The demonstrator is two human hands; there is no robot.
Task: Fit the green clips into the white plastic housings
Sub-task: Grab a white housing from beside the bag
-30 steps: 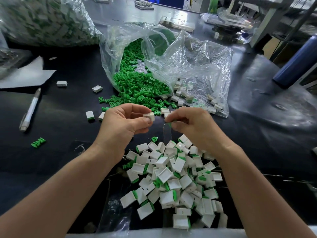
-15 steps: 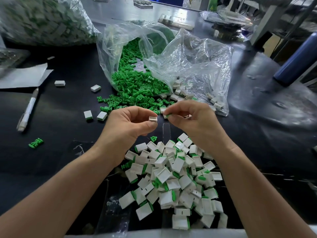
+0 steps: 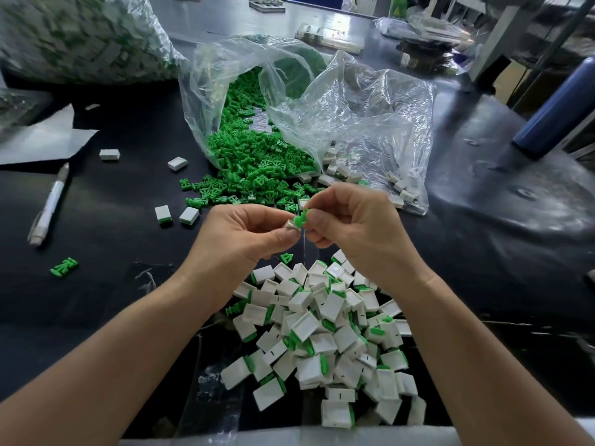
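A: While held up over the dark table (image 3: 112,239), gripping what?

B: In the left hand (image 3: 244,233), curled, pinched between thumb and forefinger: one white housing (image 3: 289,225). In the right hand (image 3: 351,226), curled likewise, pinched at its far end: a green clip (image 3: 301,217).

A: Touching or apart?

B: Touching, with the near end of the clip set against the housing's open edge and tilted up toward the right. Cannot tell how far in; hidden by fingertips.

A: And below the hands?

B: Heaped on the table, nearest the body: a pile of white housings (image 3: 322,333), many showing a green edge.

A: Farther out?

B: Lying on its side, mouth toward the hands: a clear bag of green clips (image 3: 257,156), spilling loose ones onto the table. Just to its right, a second clear bag (image 3: 370,123), crumpled, with a few bare white housings (image 3: 338,170) at its lower edge.

A: Off to the left?

B: Side by side near the spilled clips, a pair of housings (image 3: 163,214); farther back, two more, well apart. Lying alone, one stray clip (image 3: 64,266). Beyond it a white pen (image 3: 48,207), near a sheet of paper (image 3: 42,136). At the far left corner, a bulging bag (image 3: 80,37) of white and green parts, blurred. At the right edge, a dark blue cylinder (image 3: 560,104), leaning.
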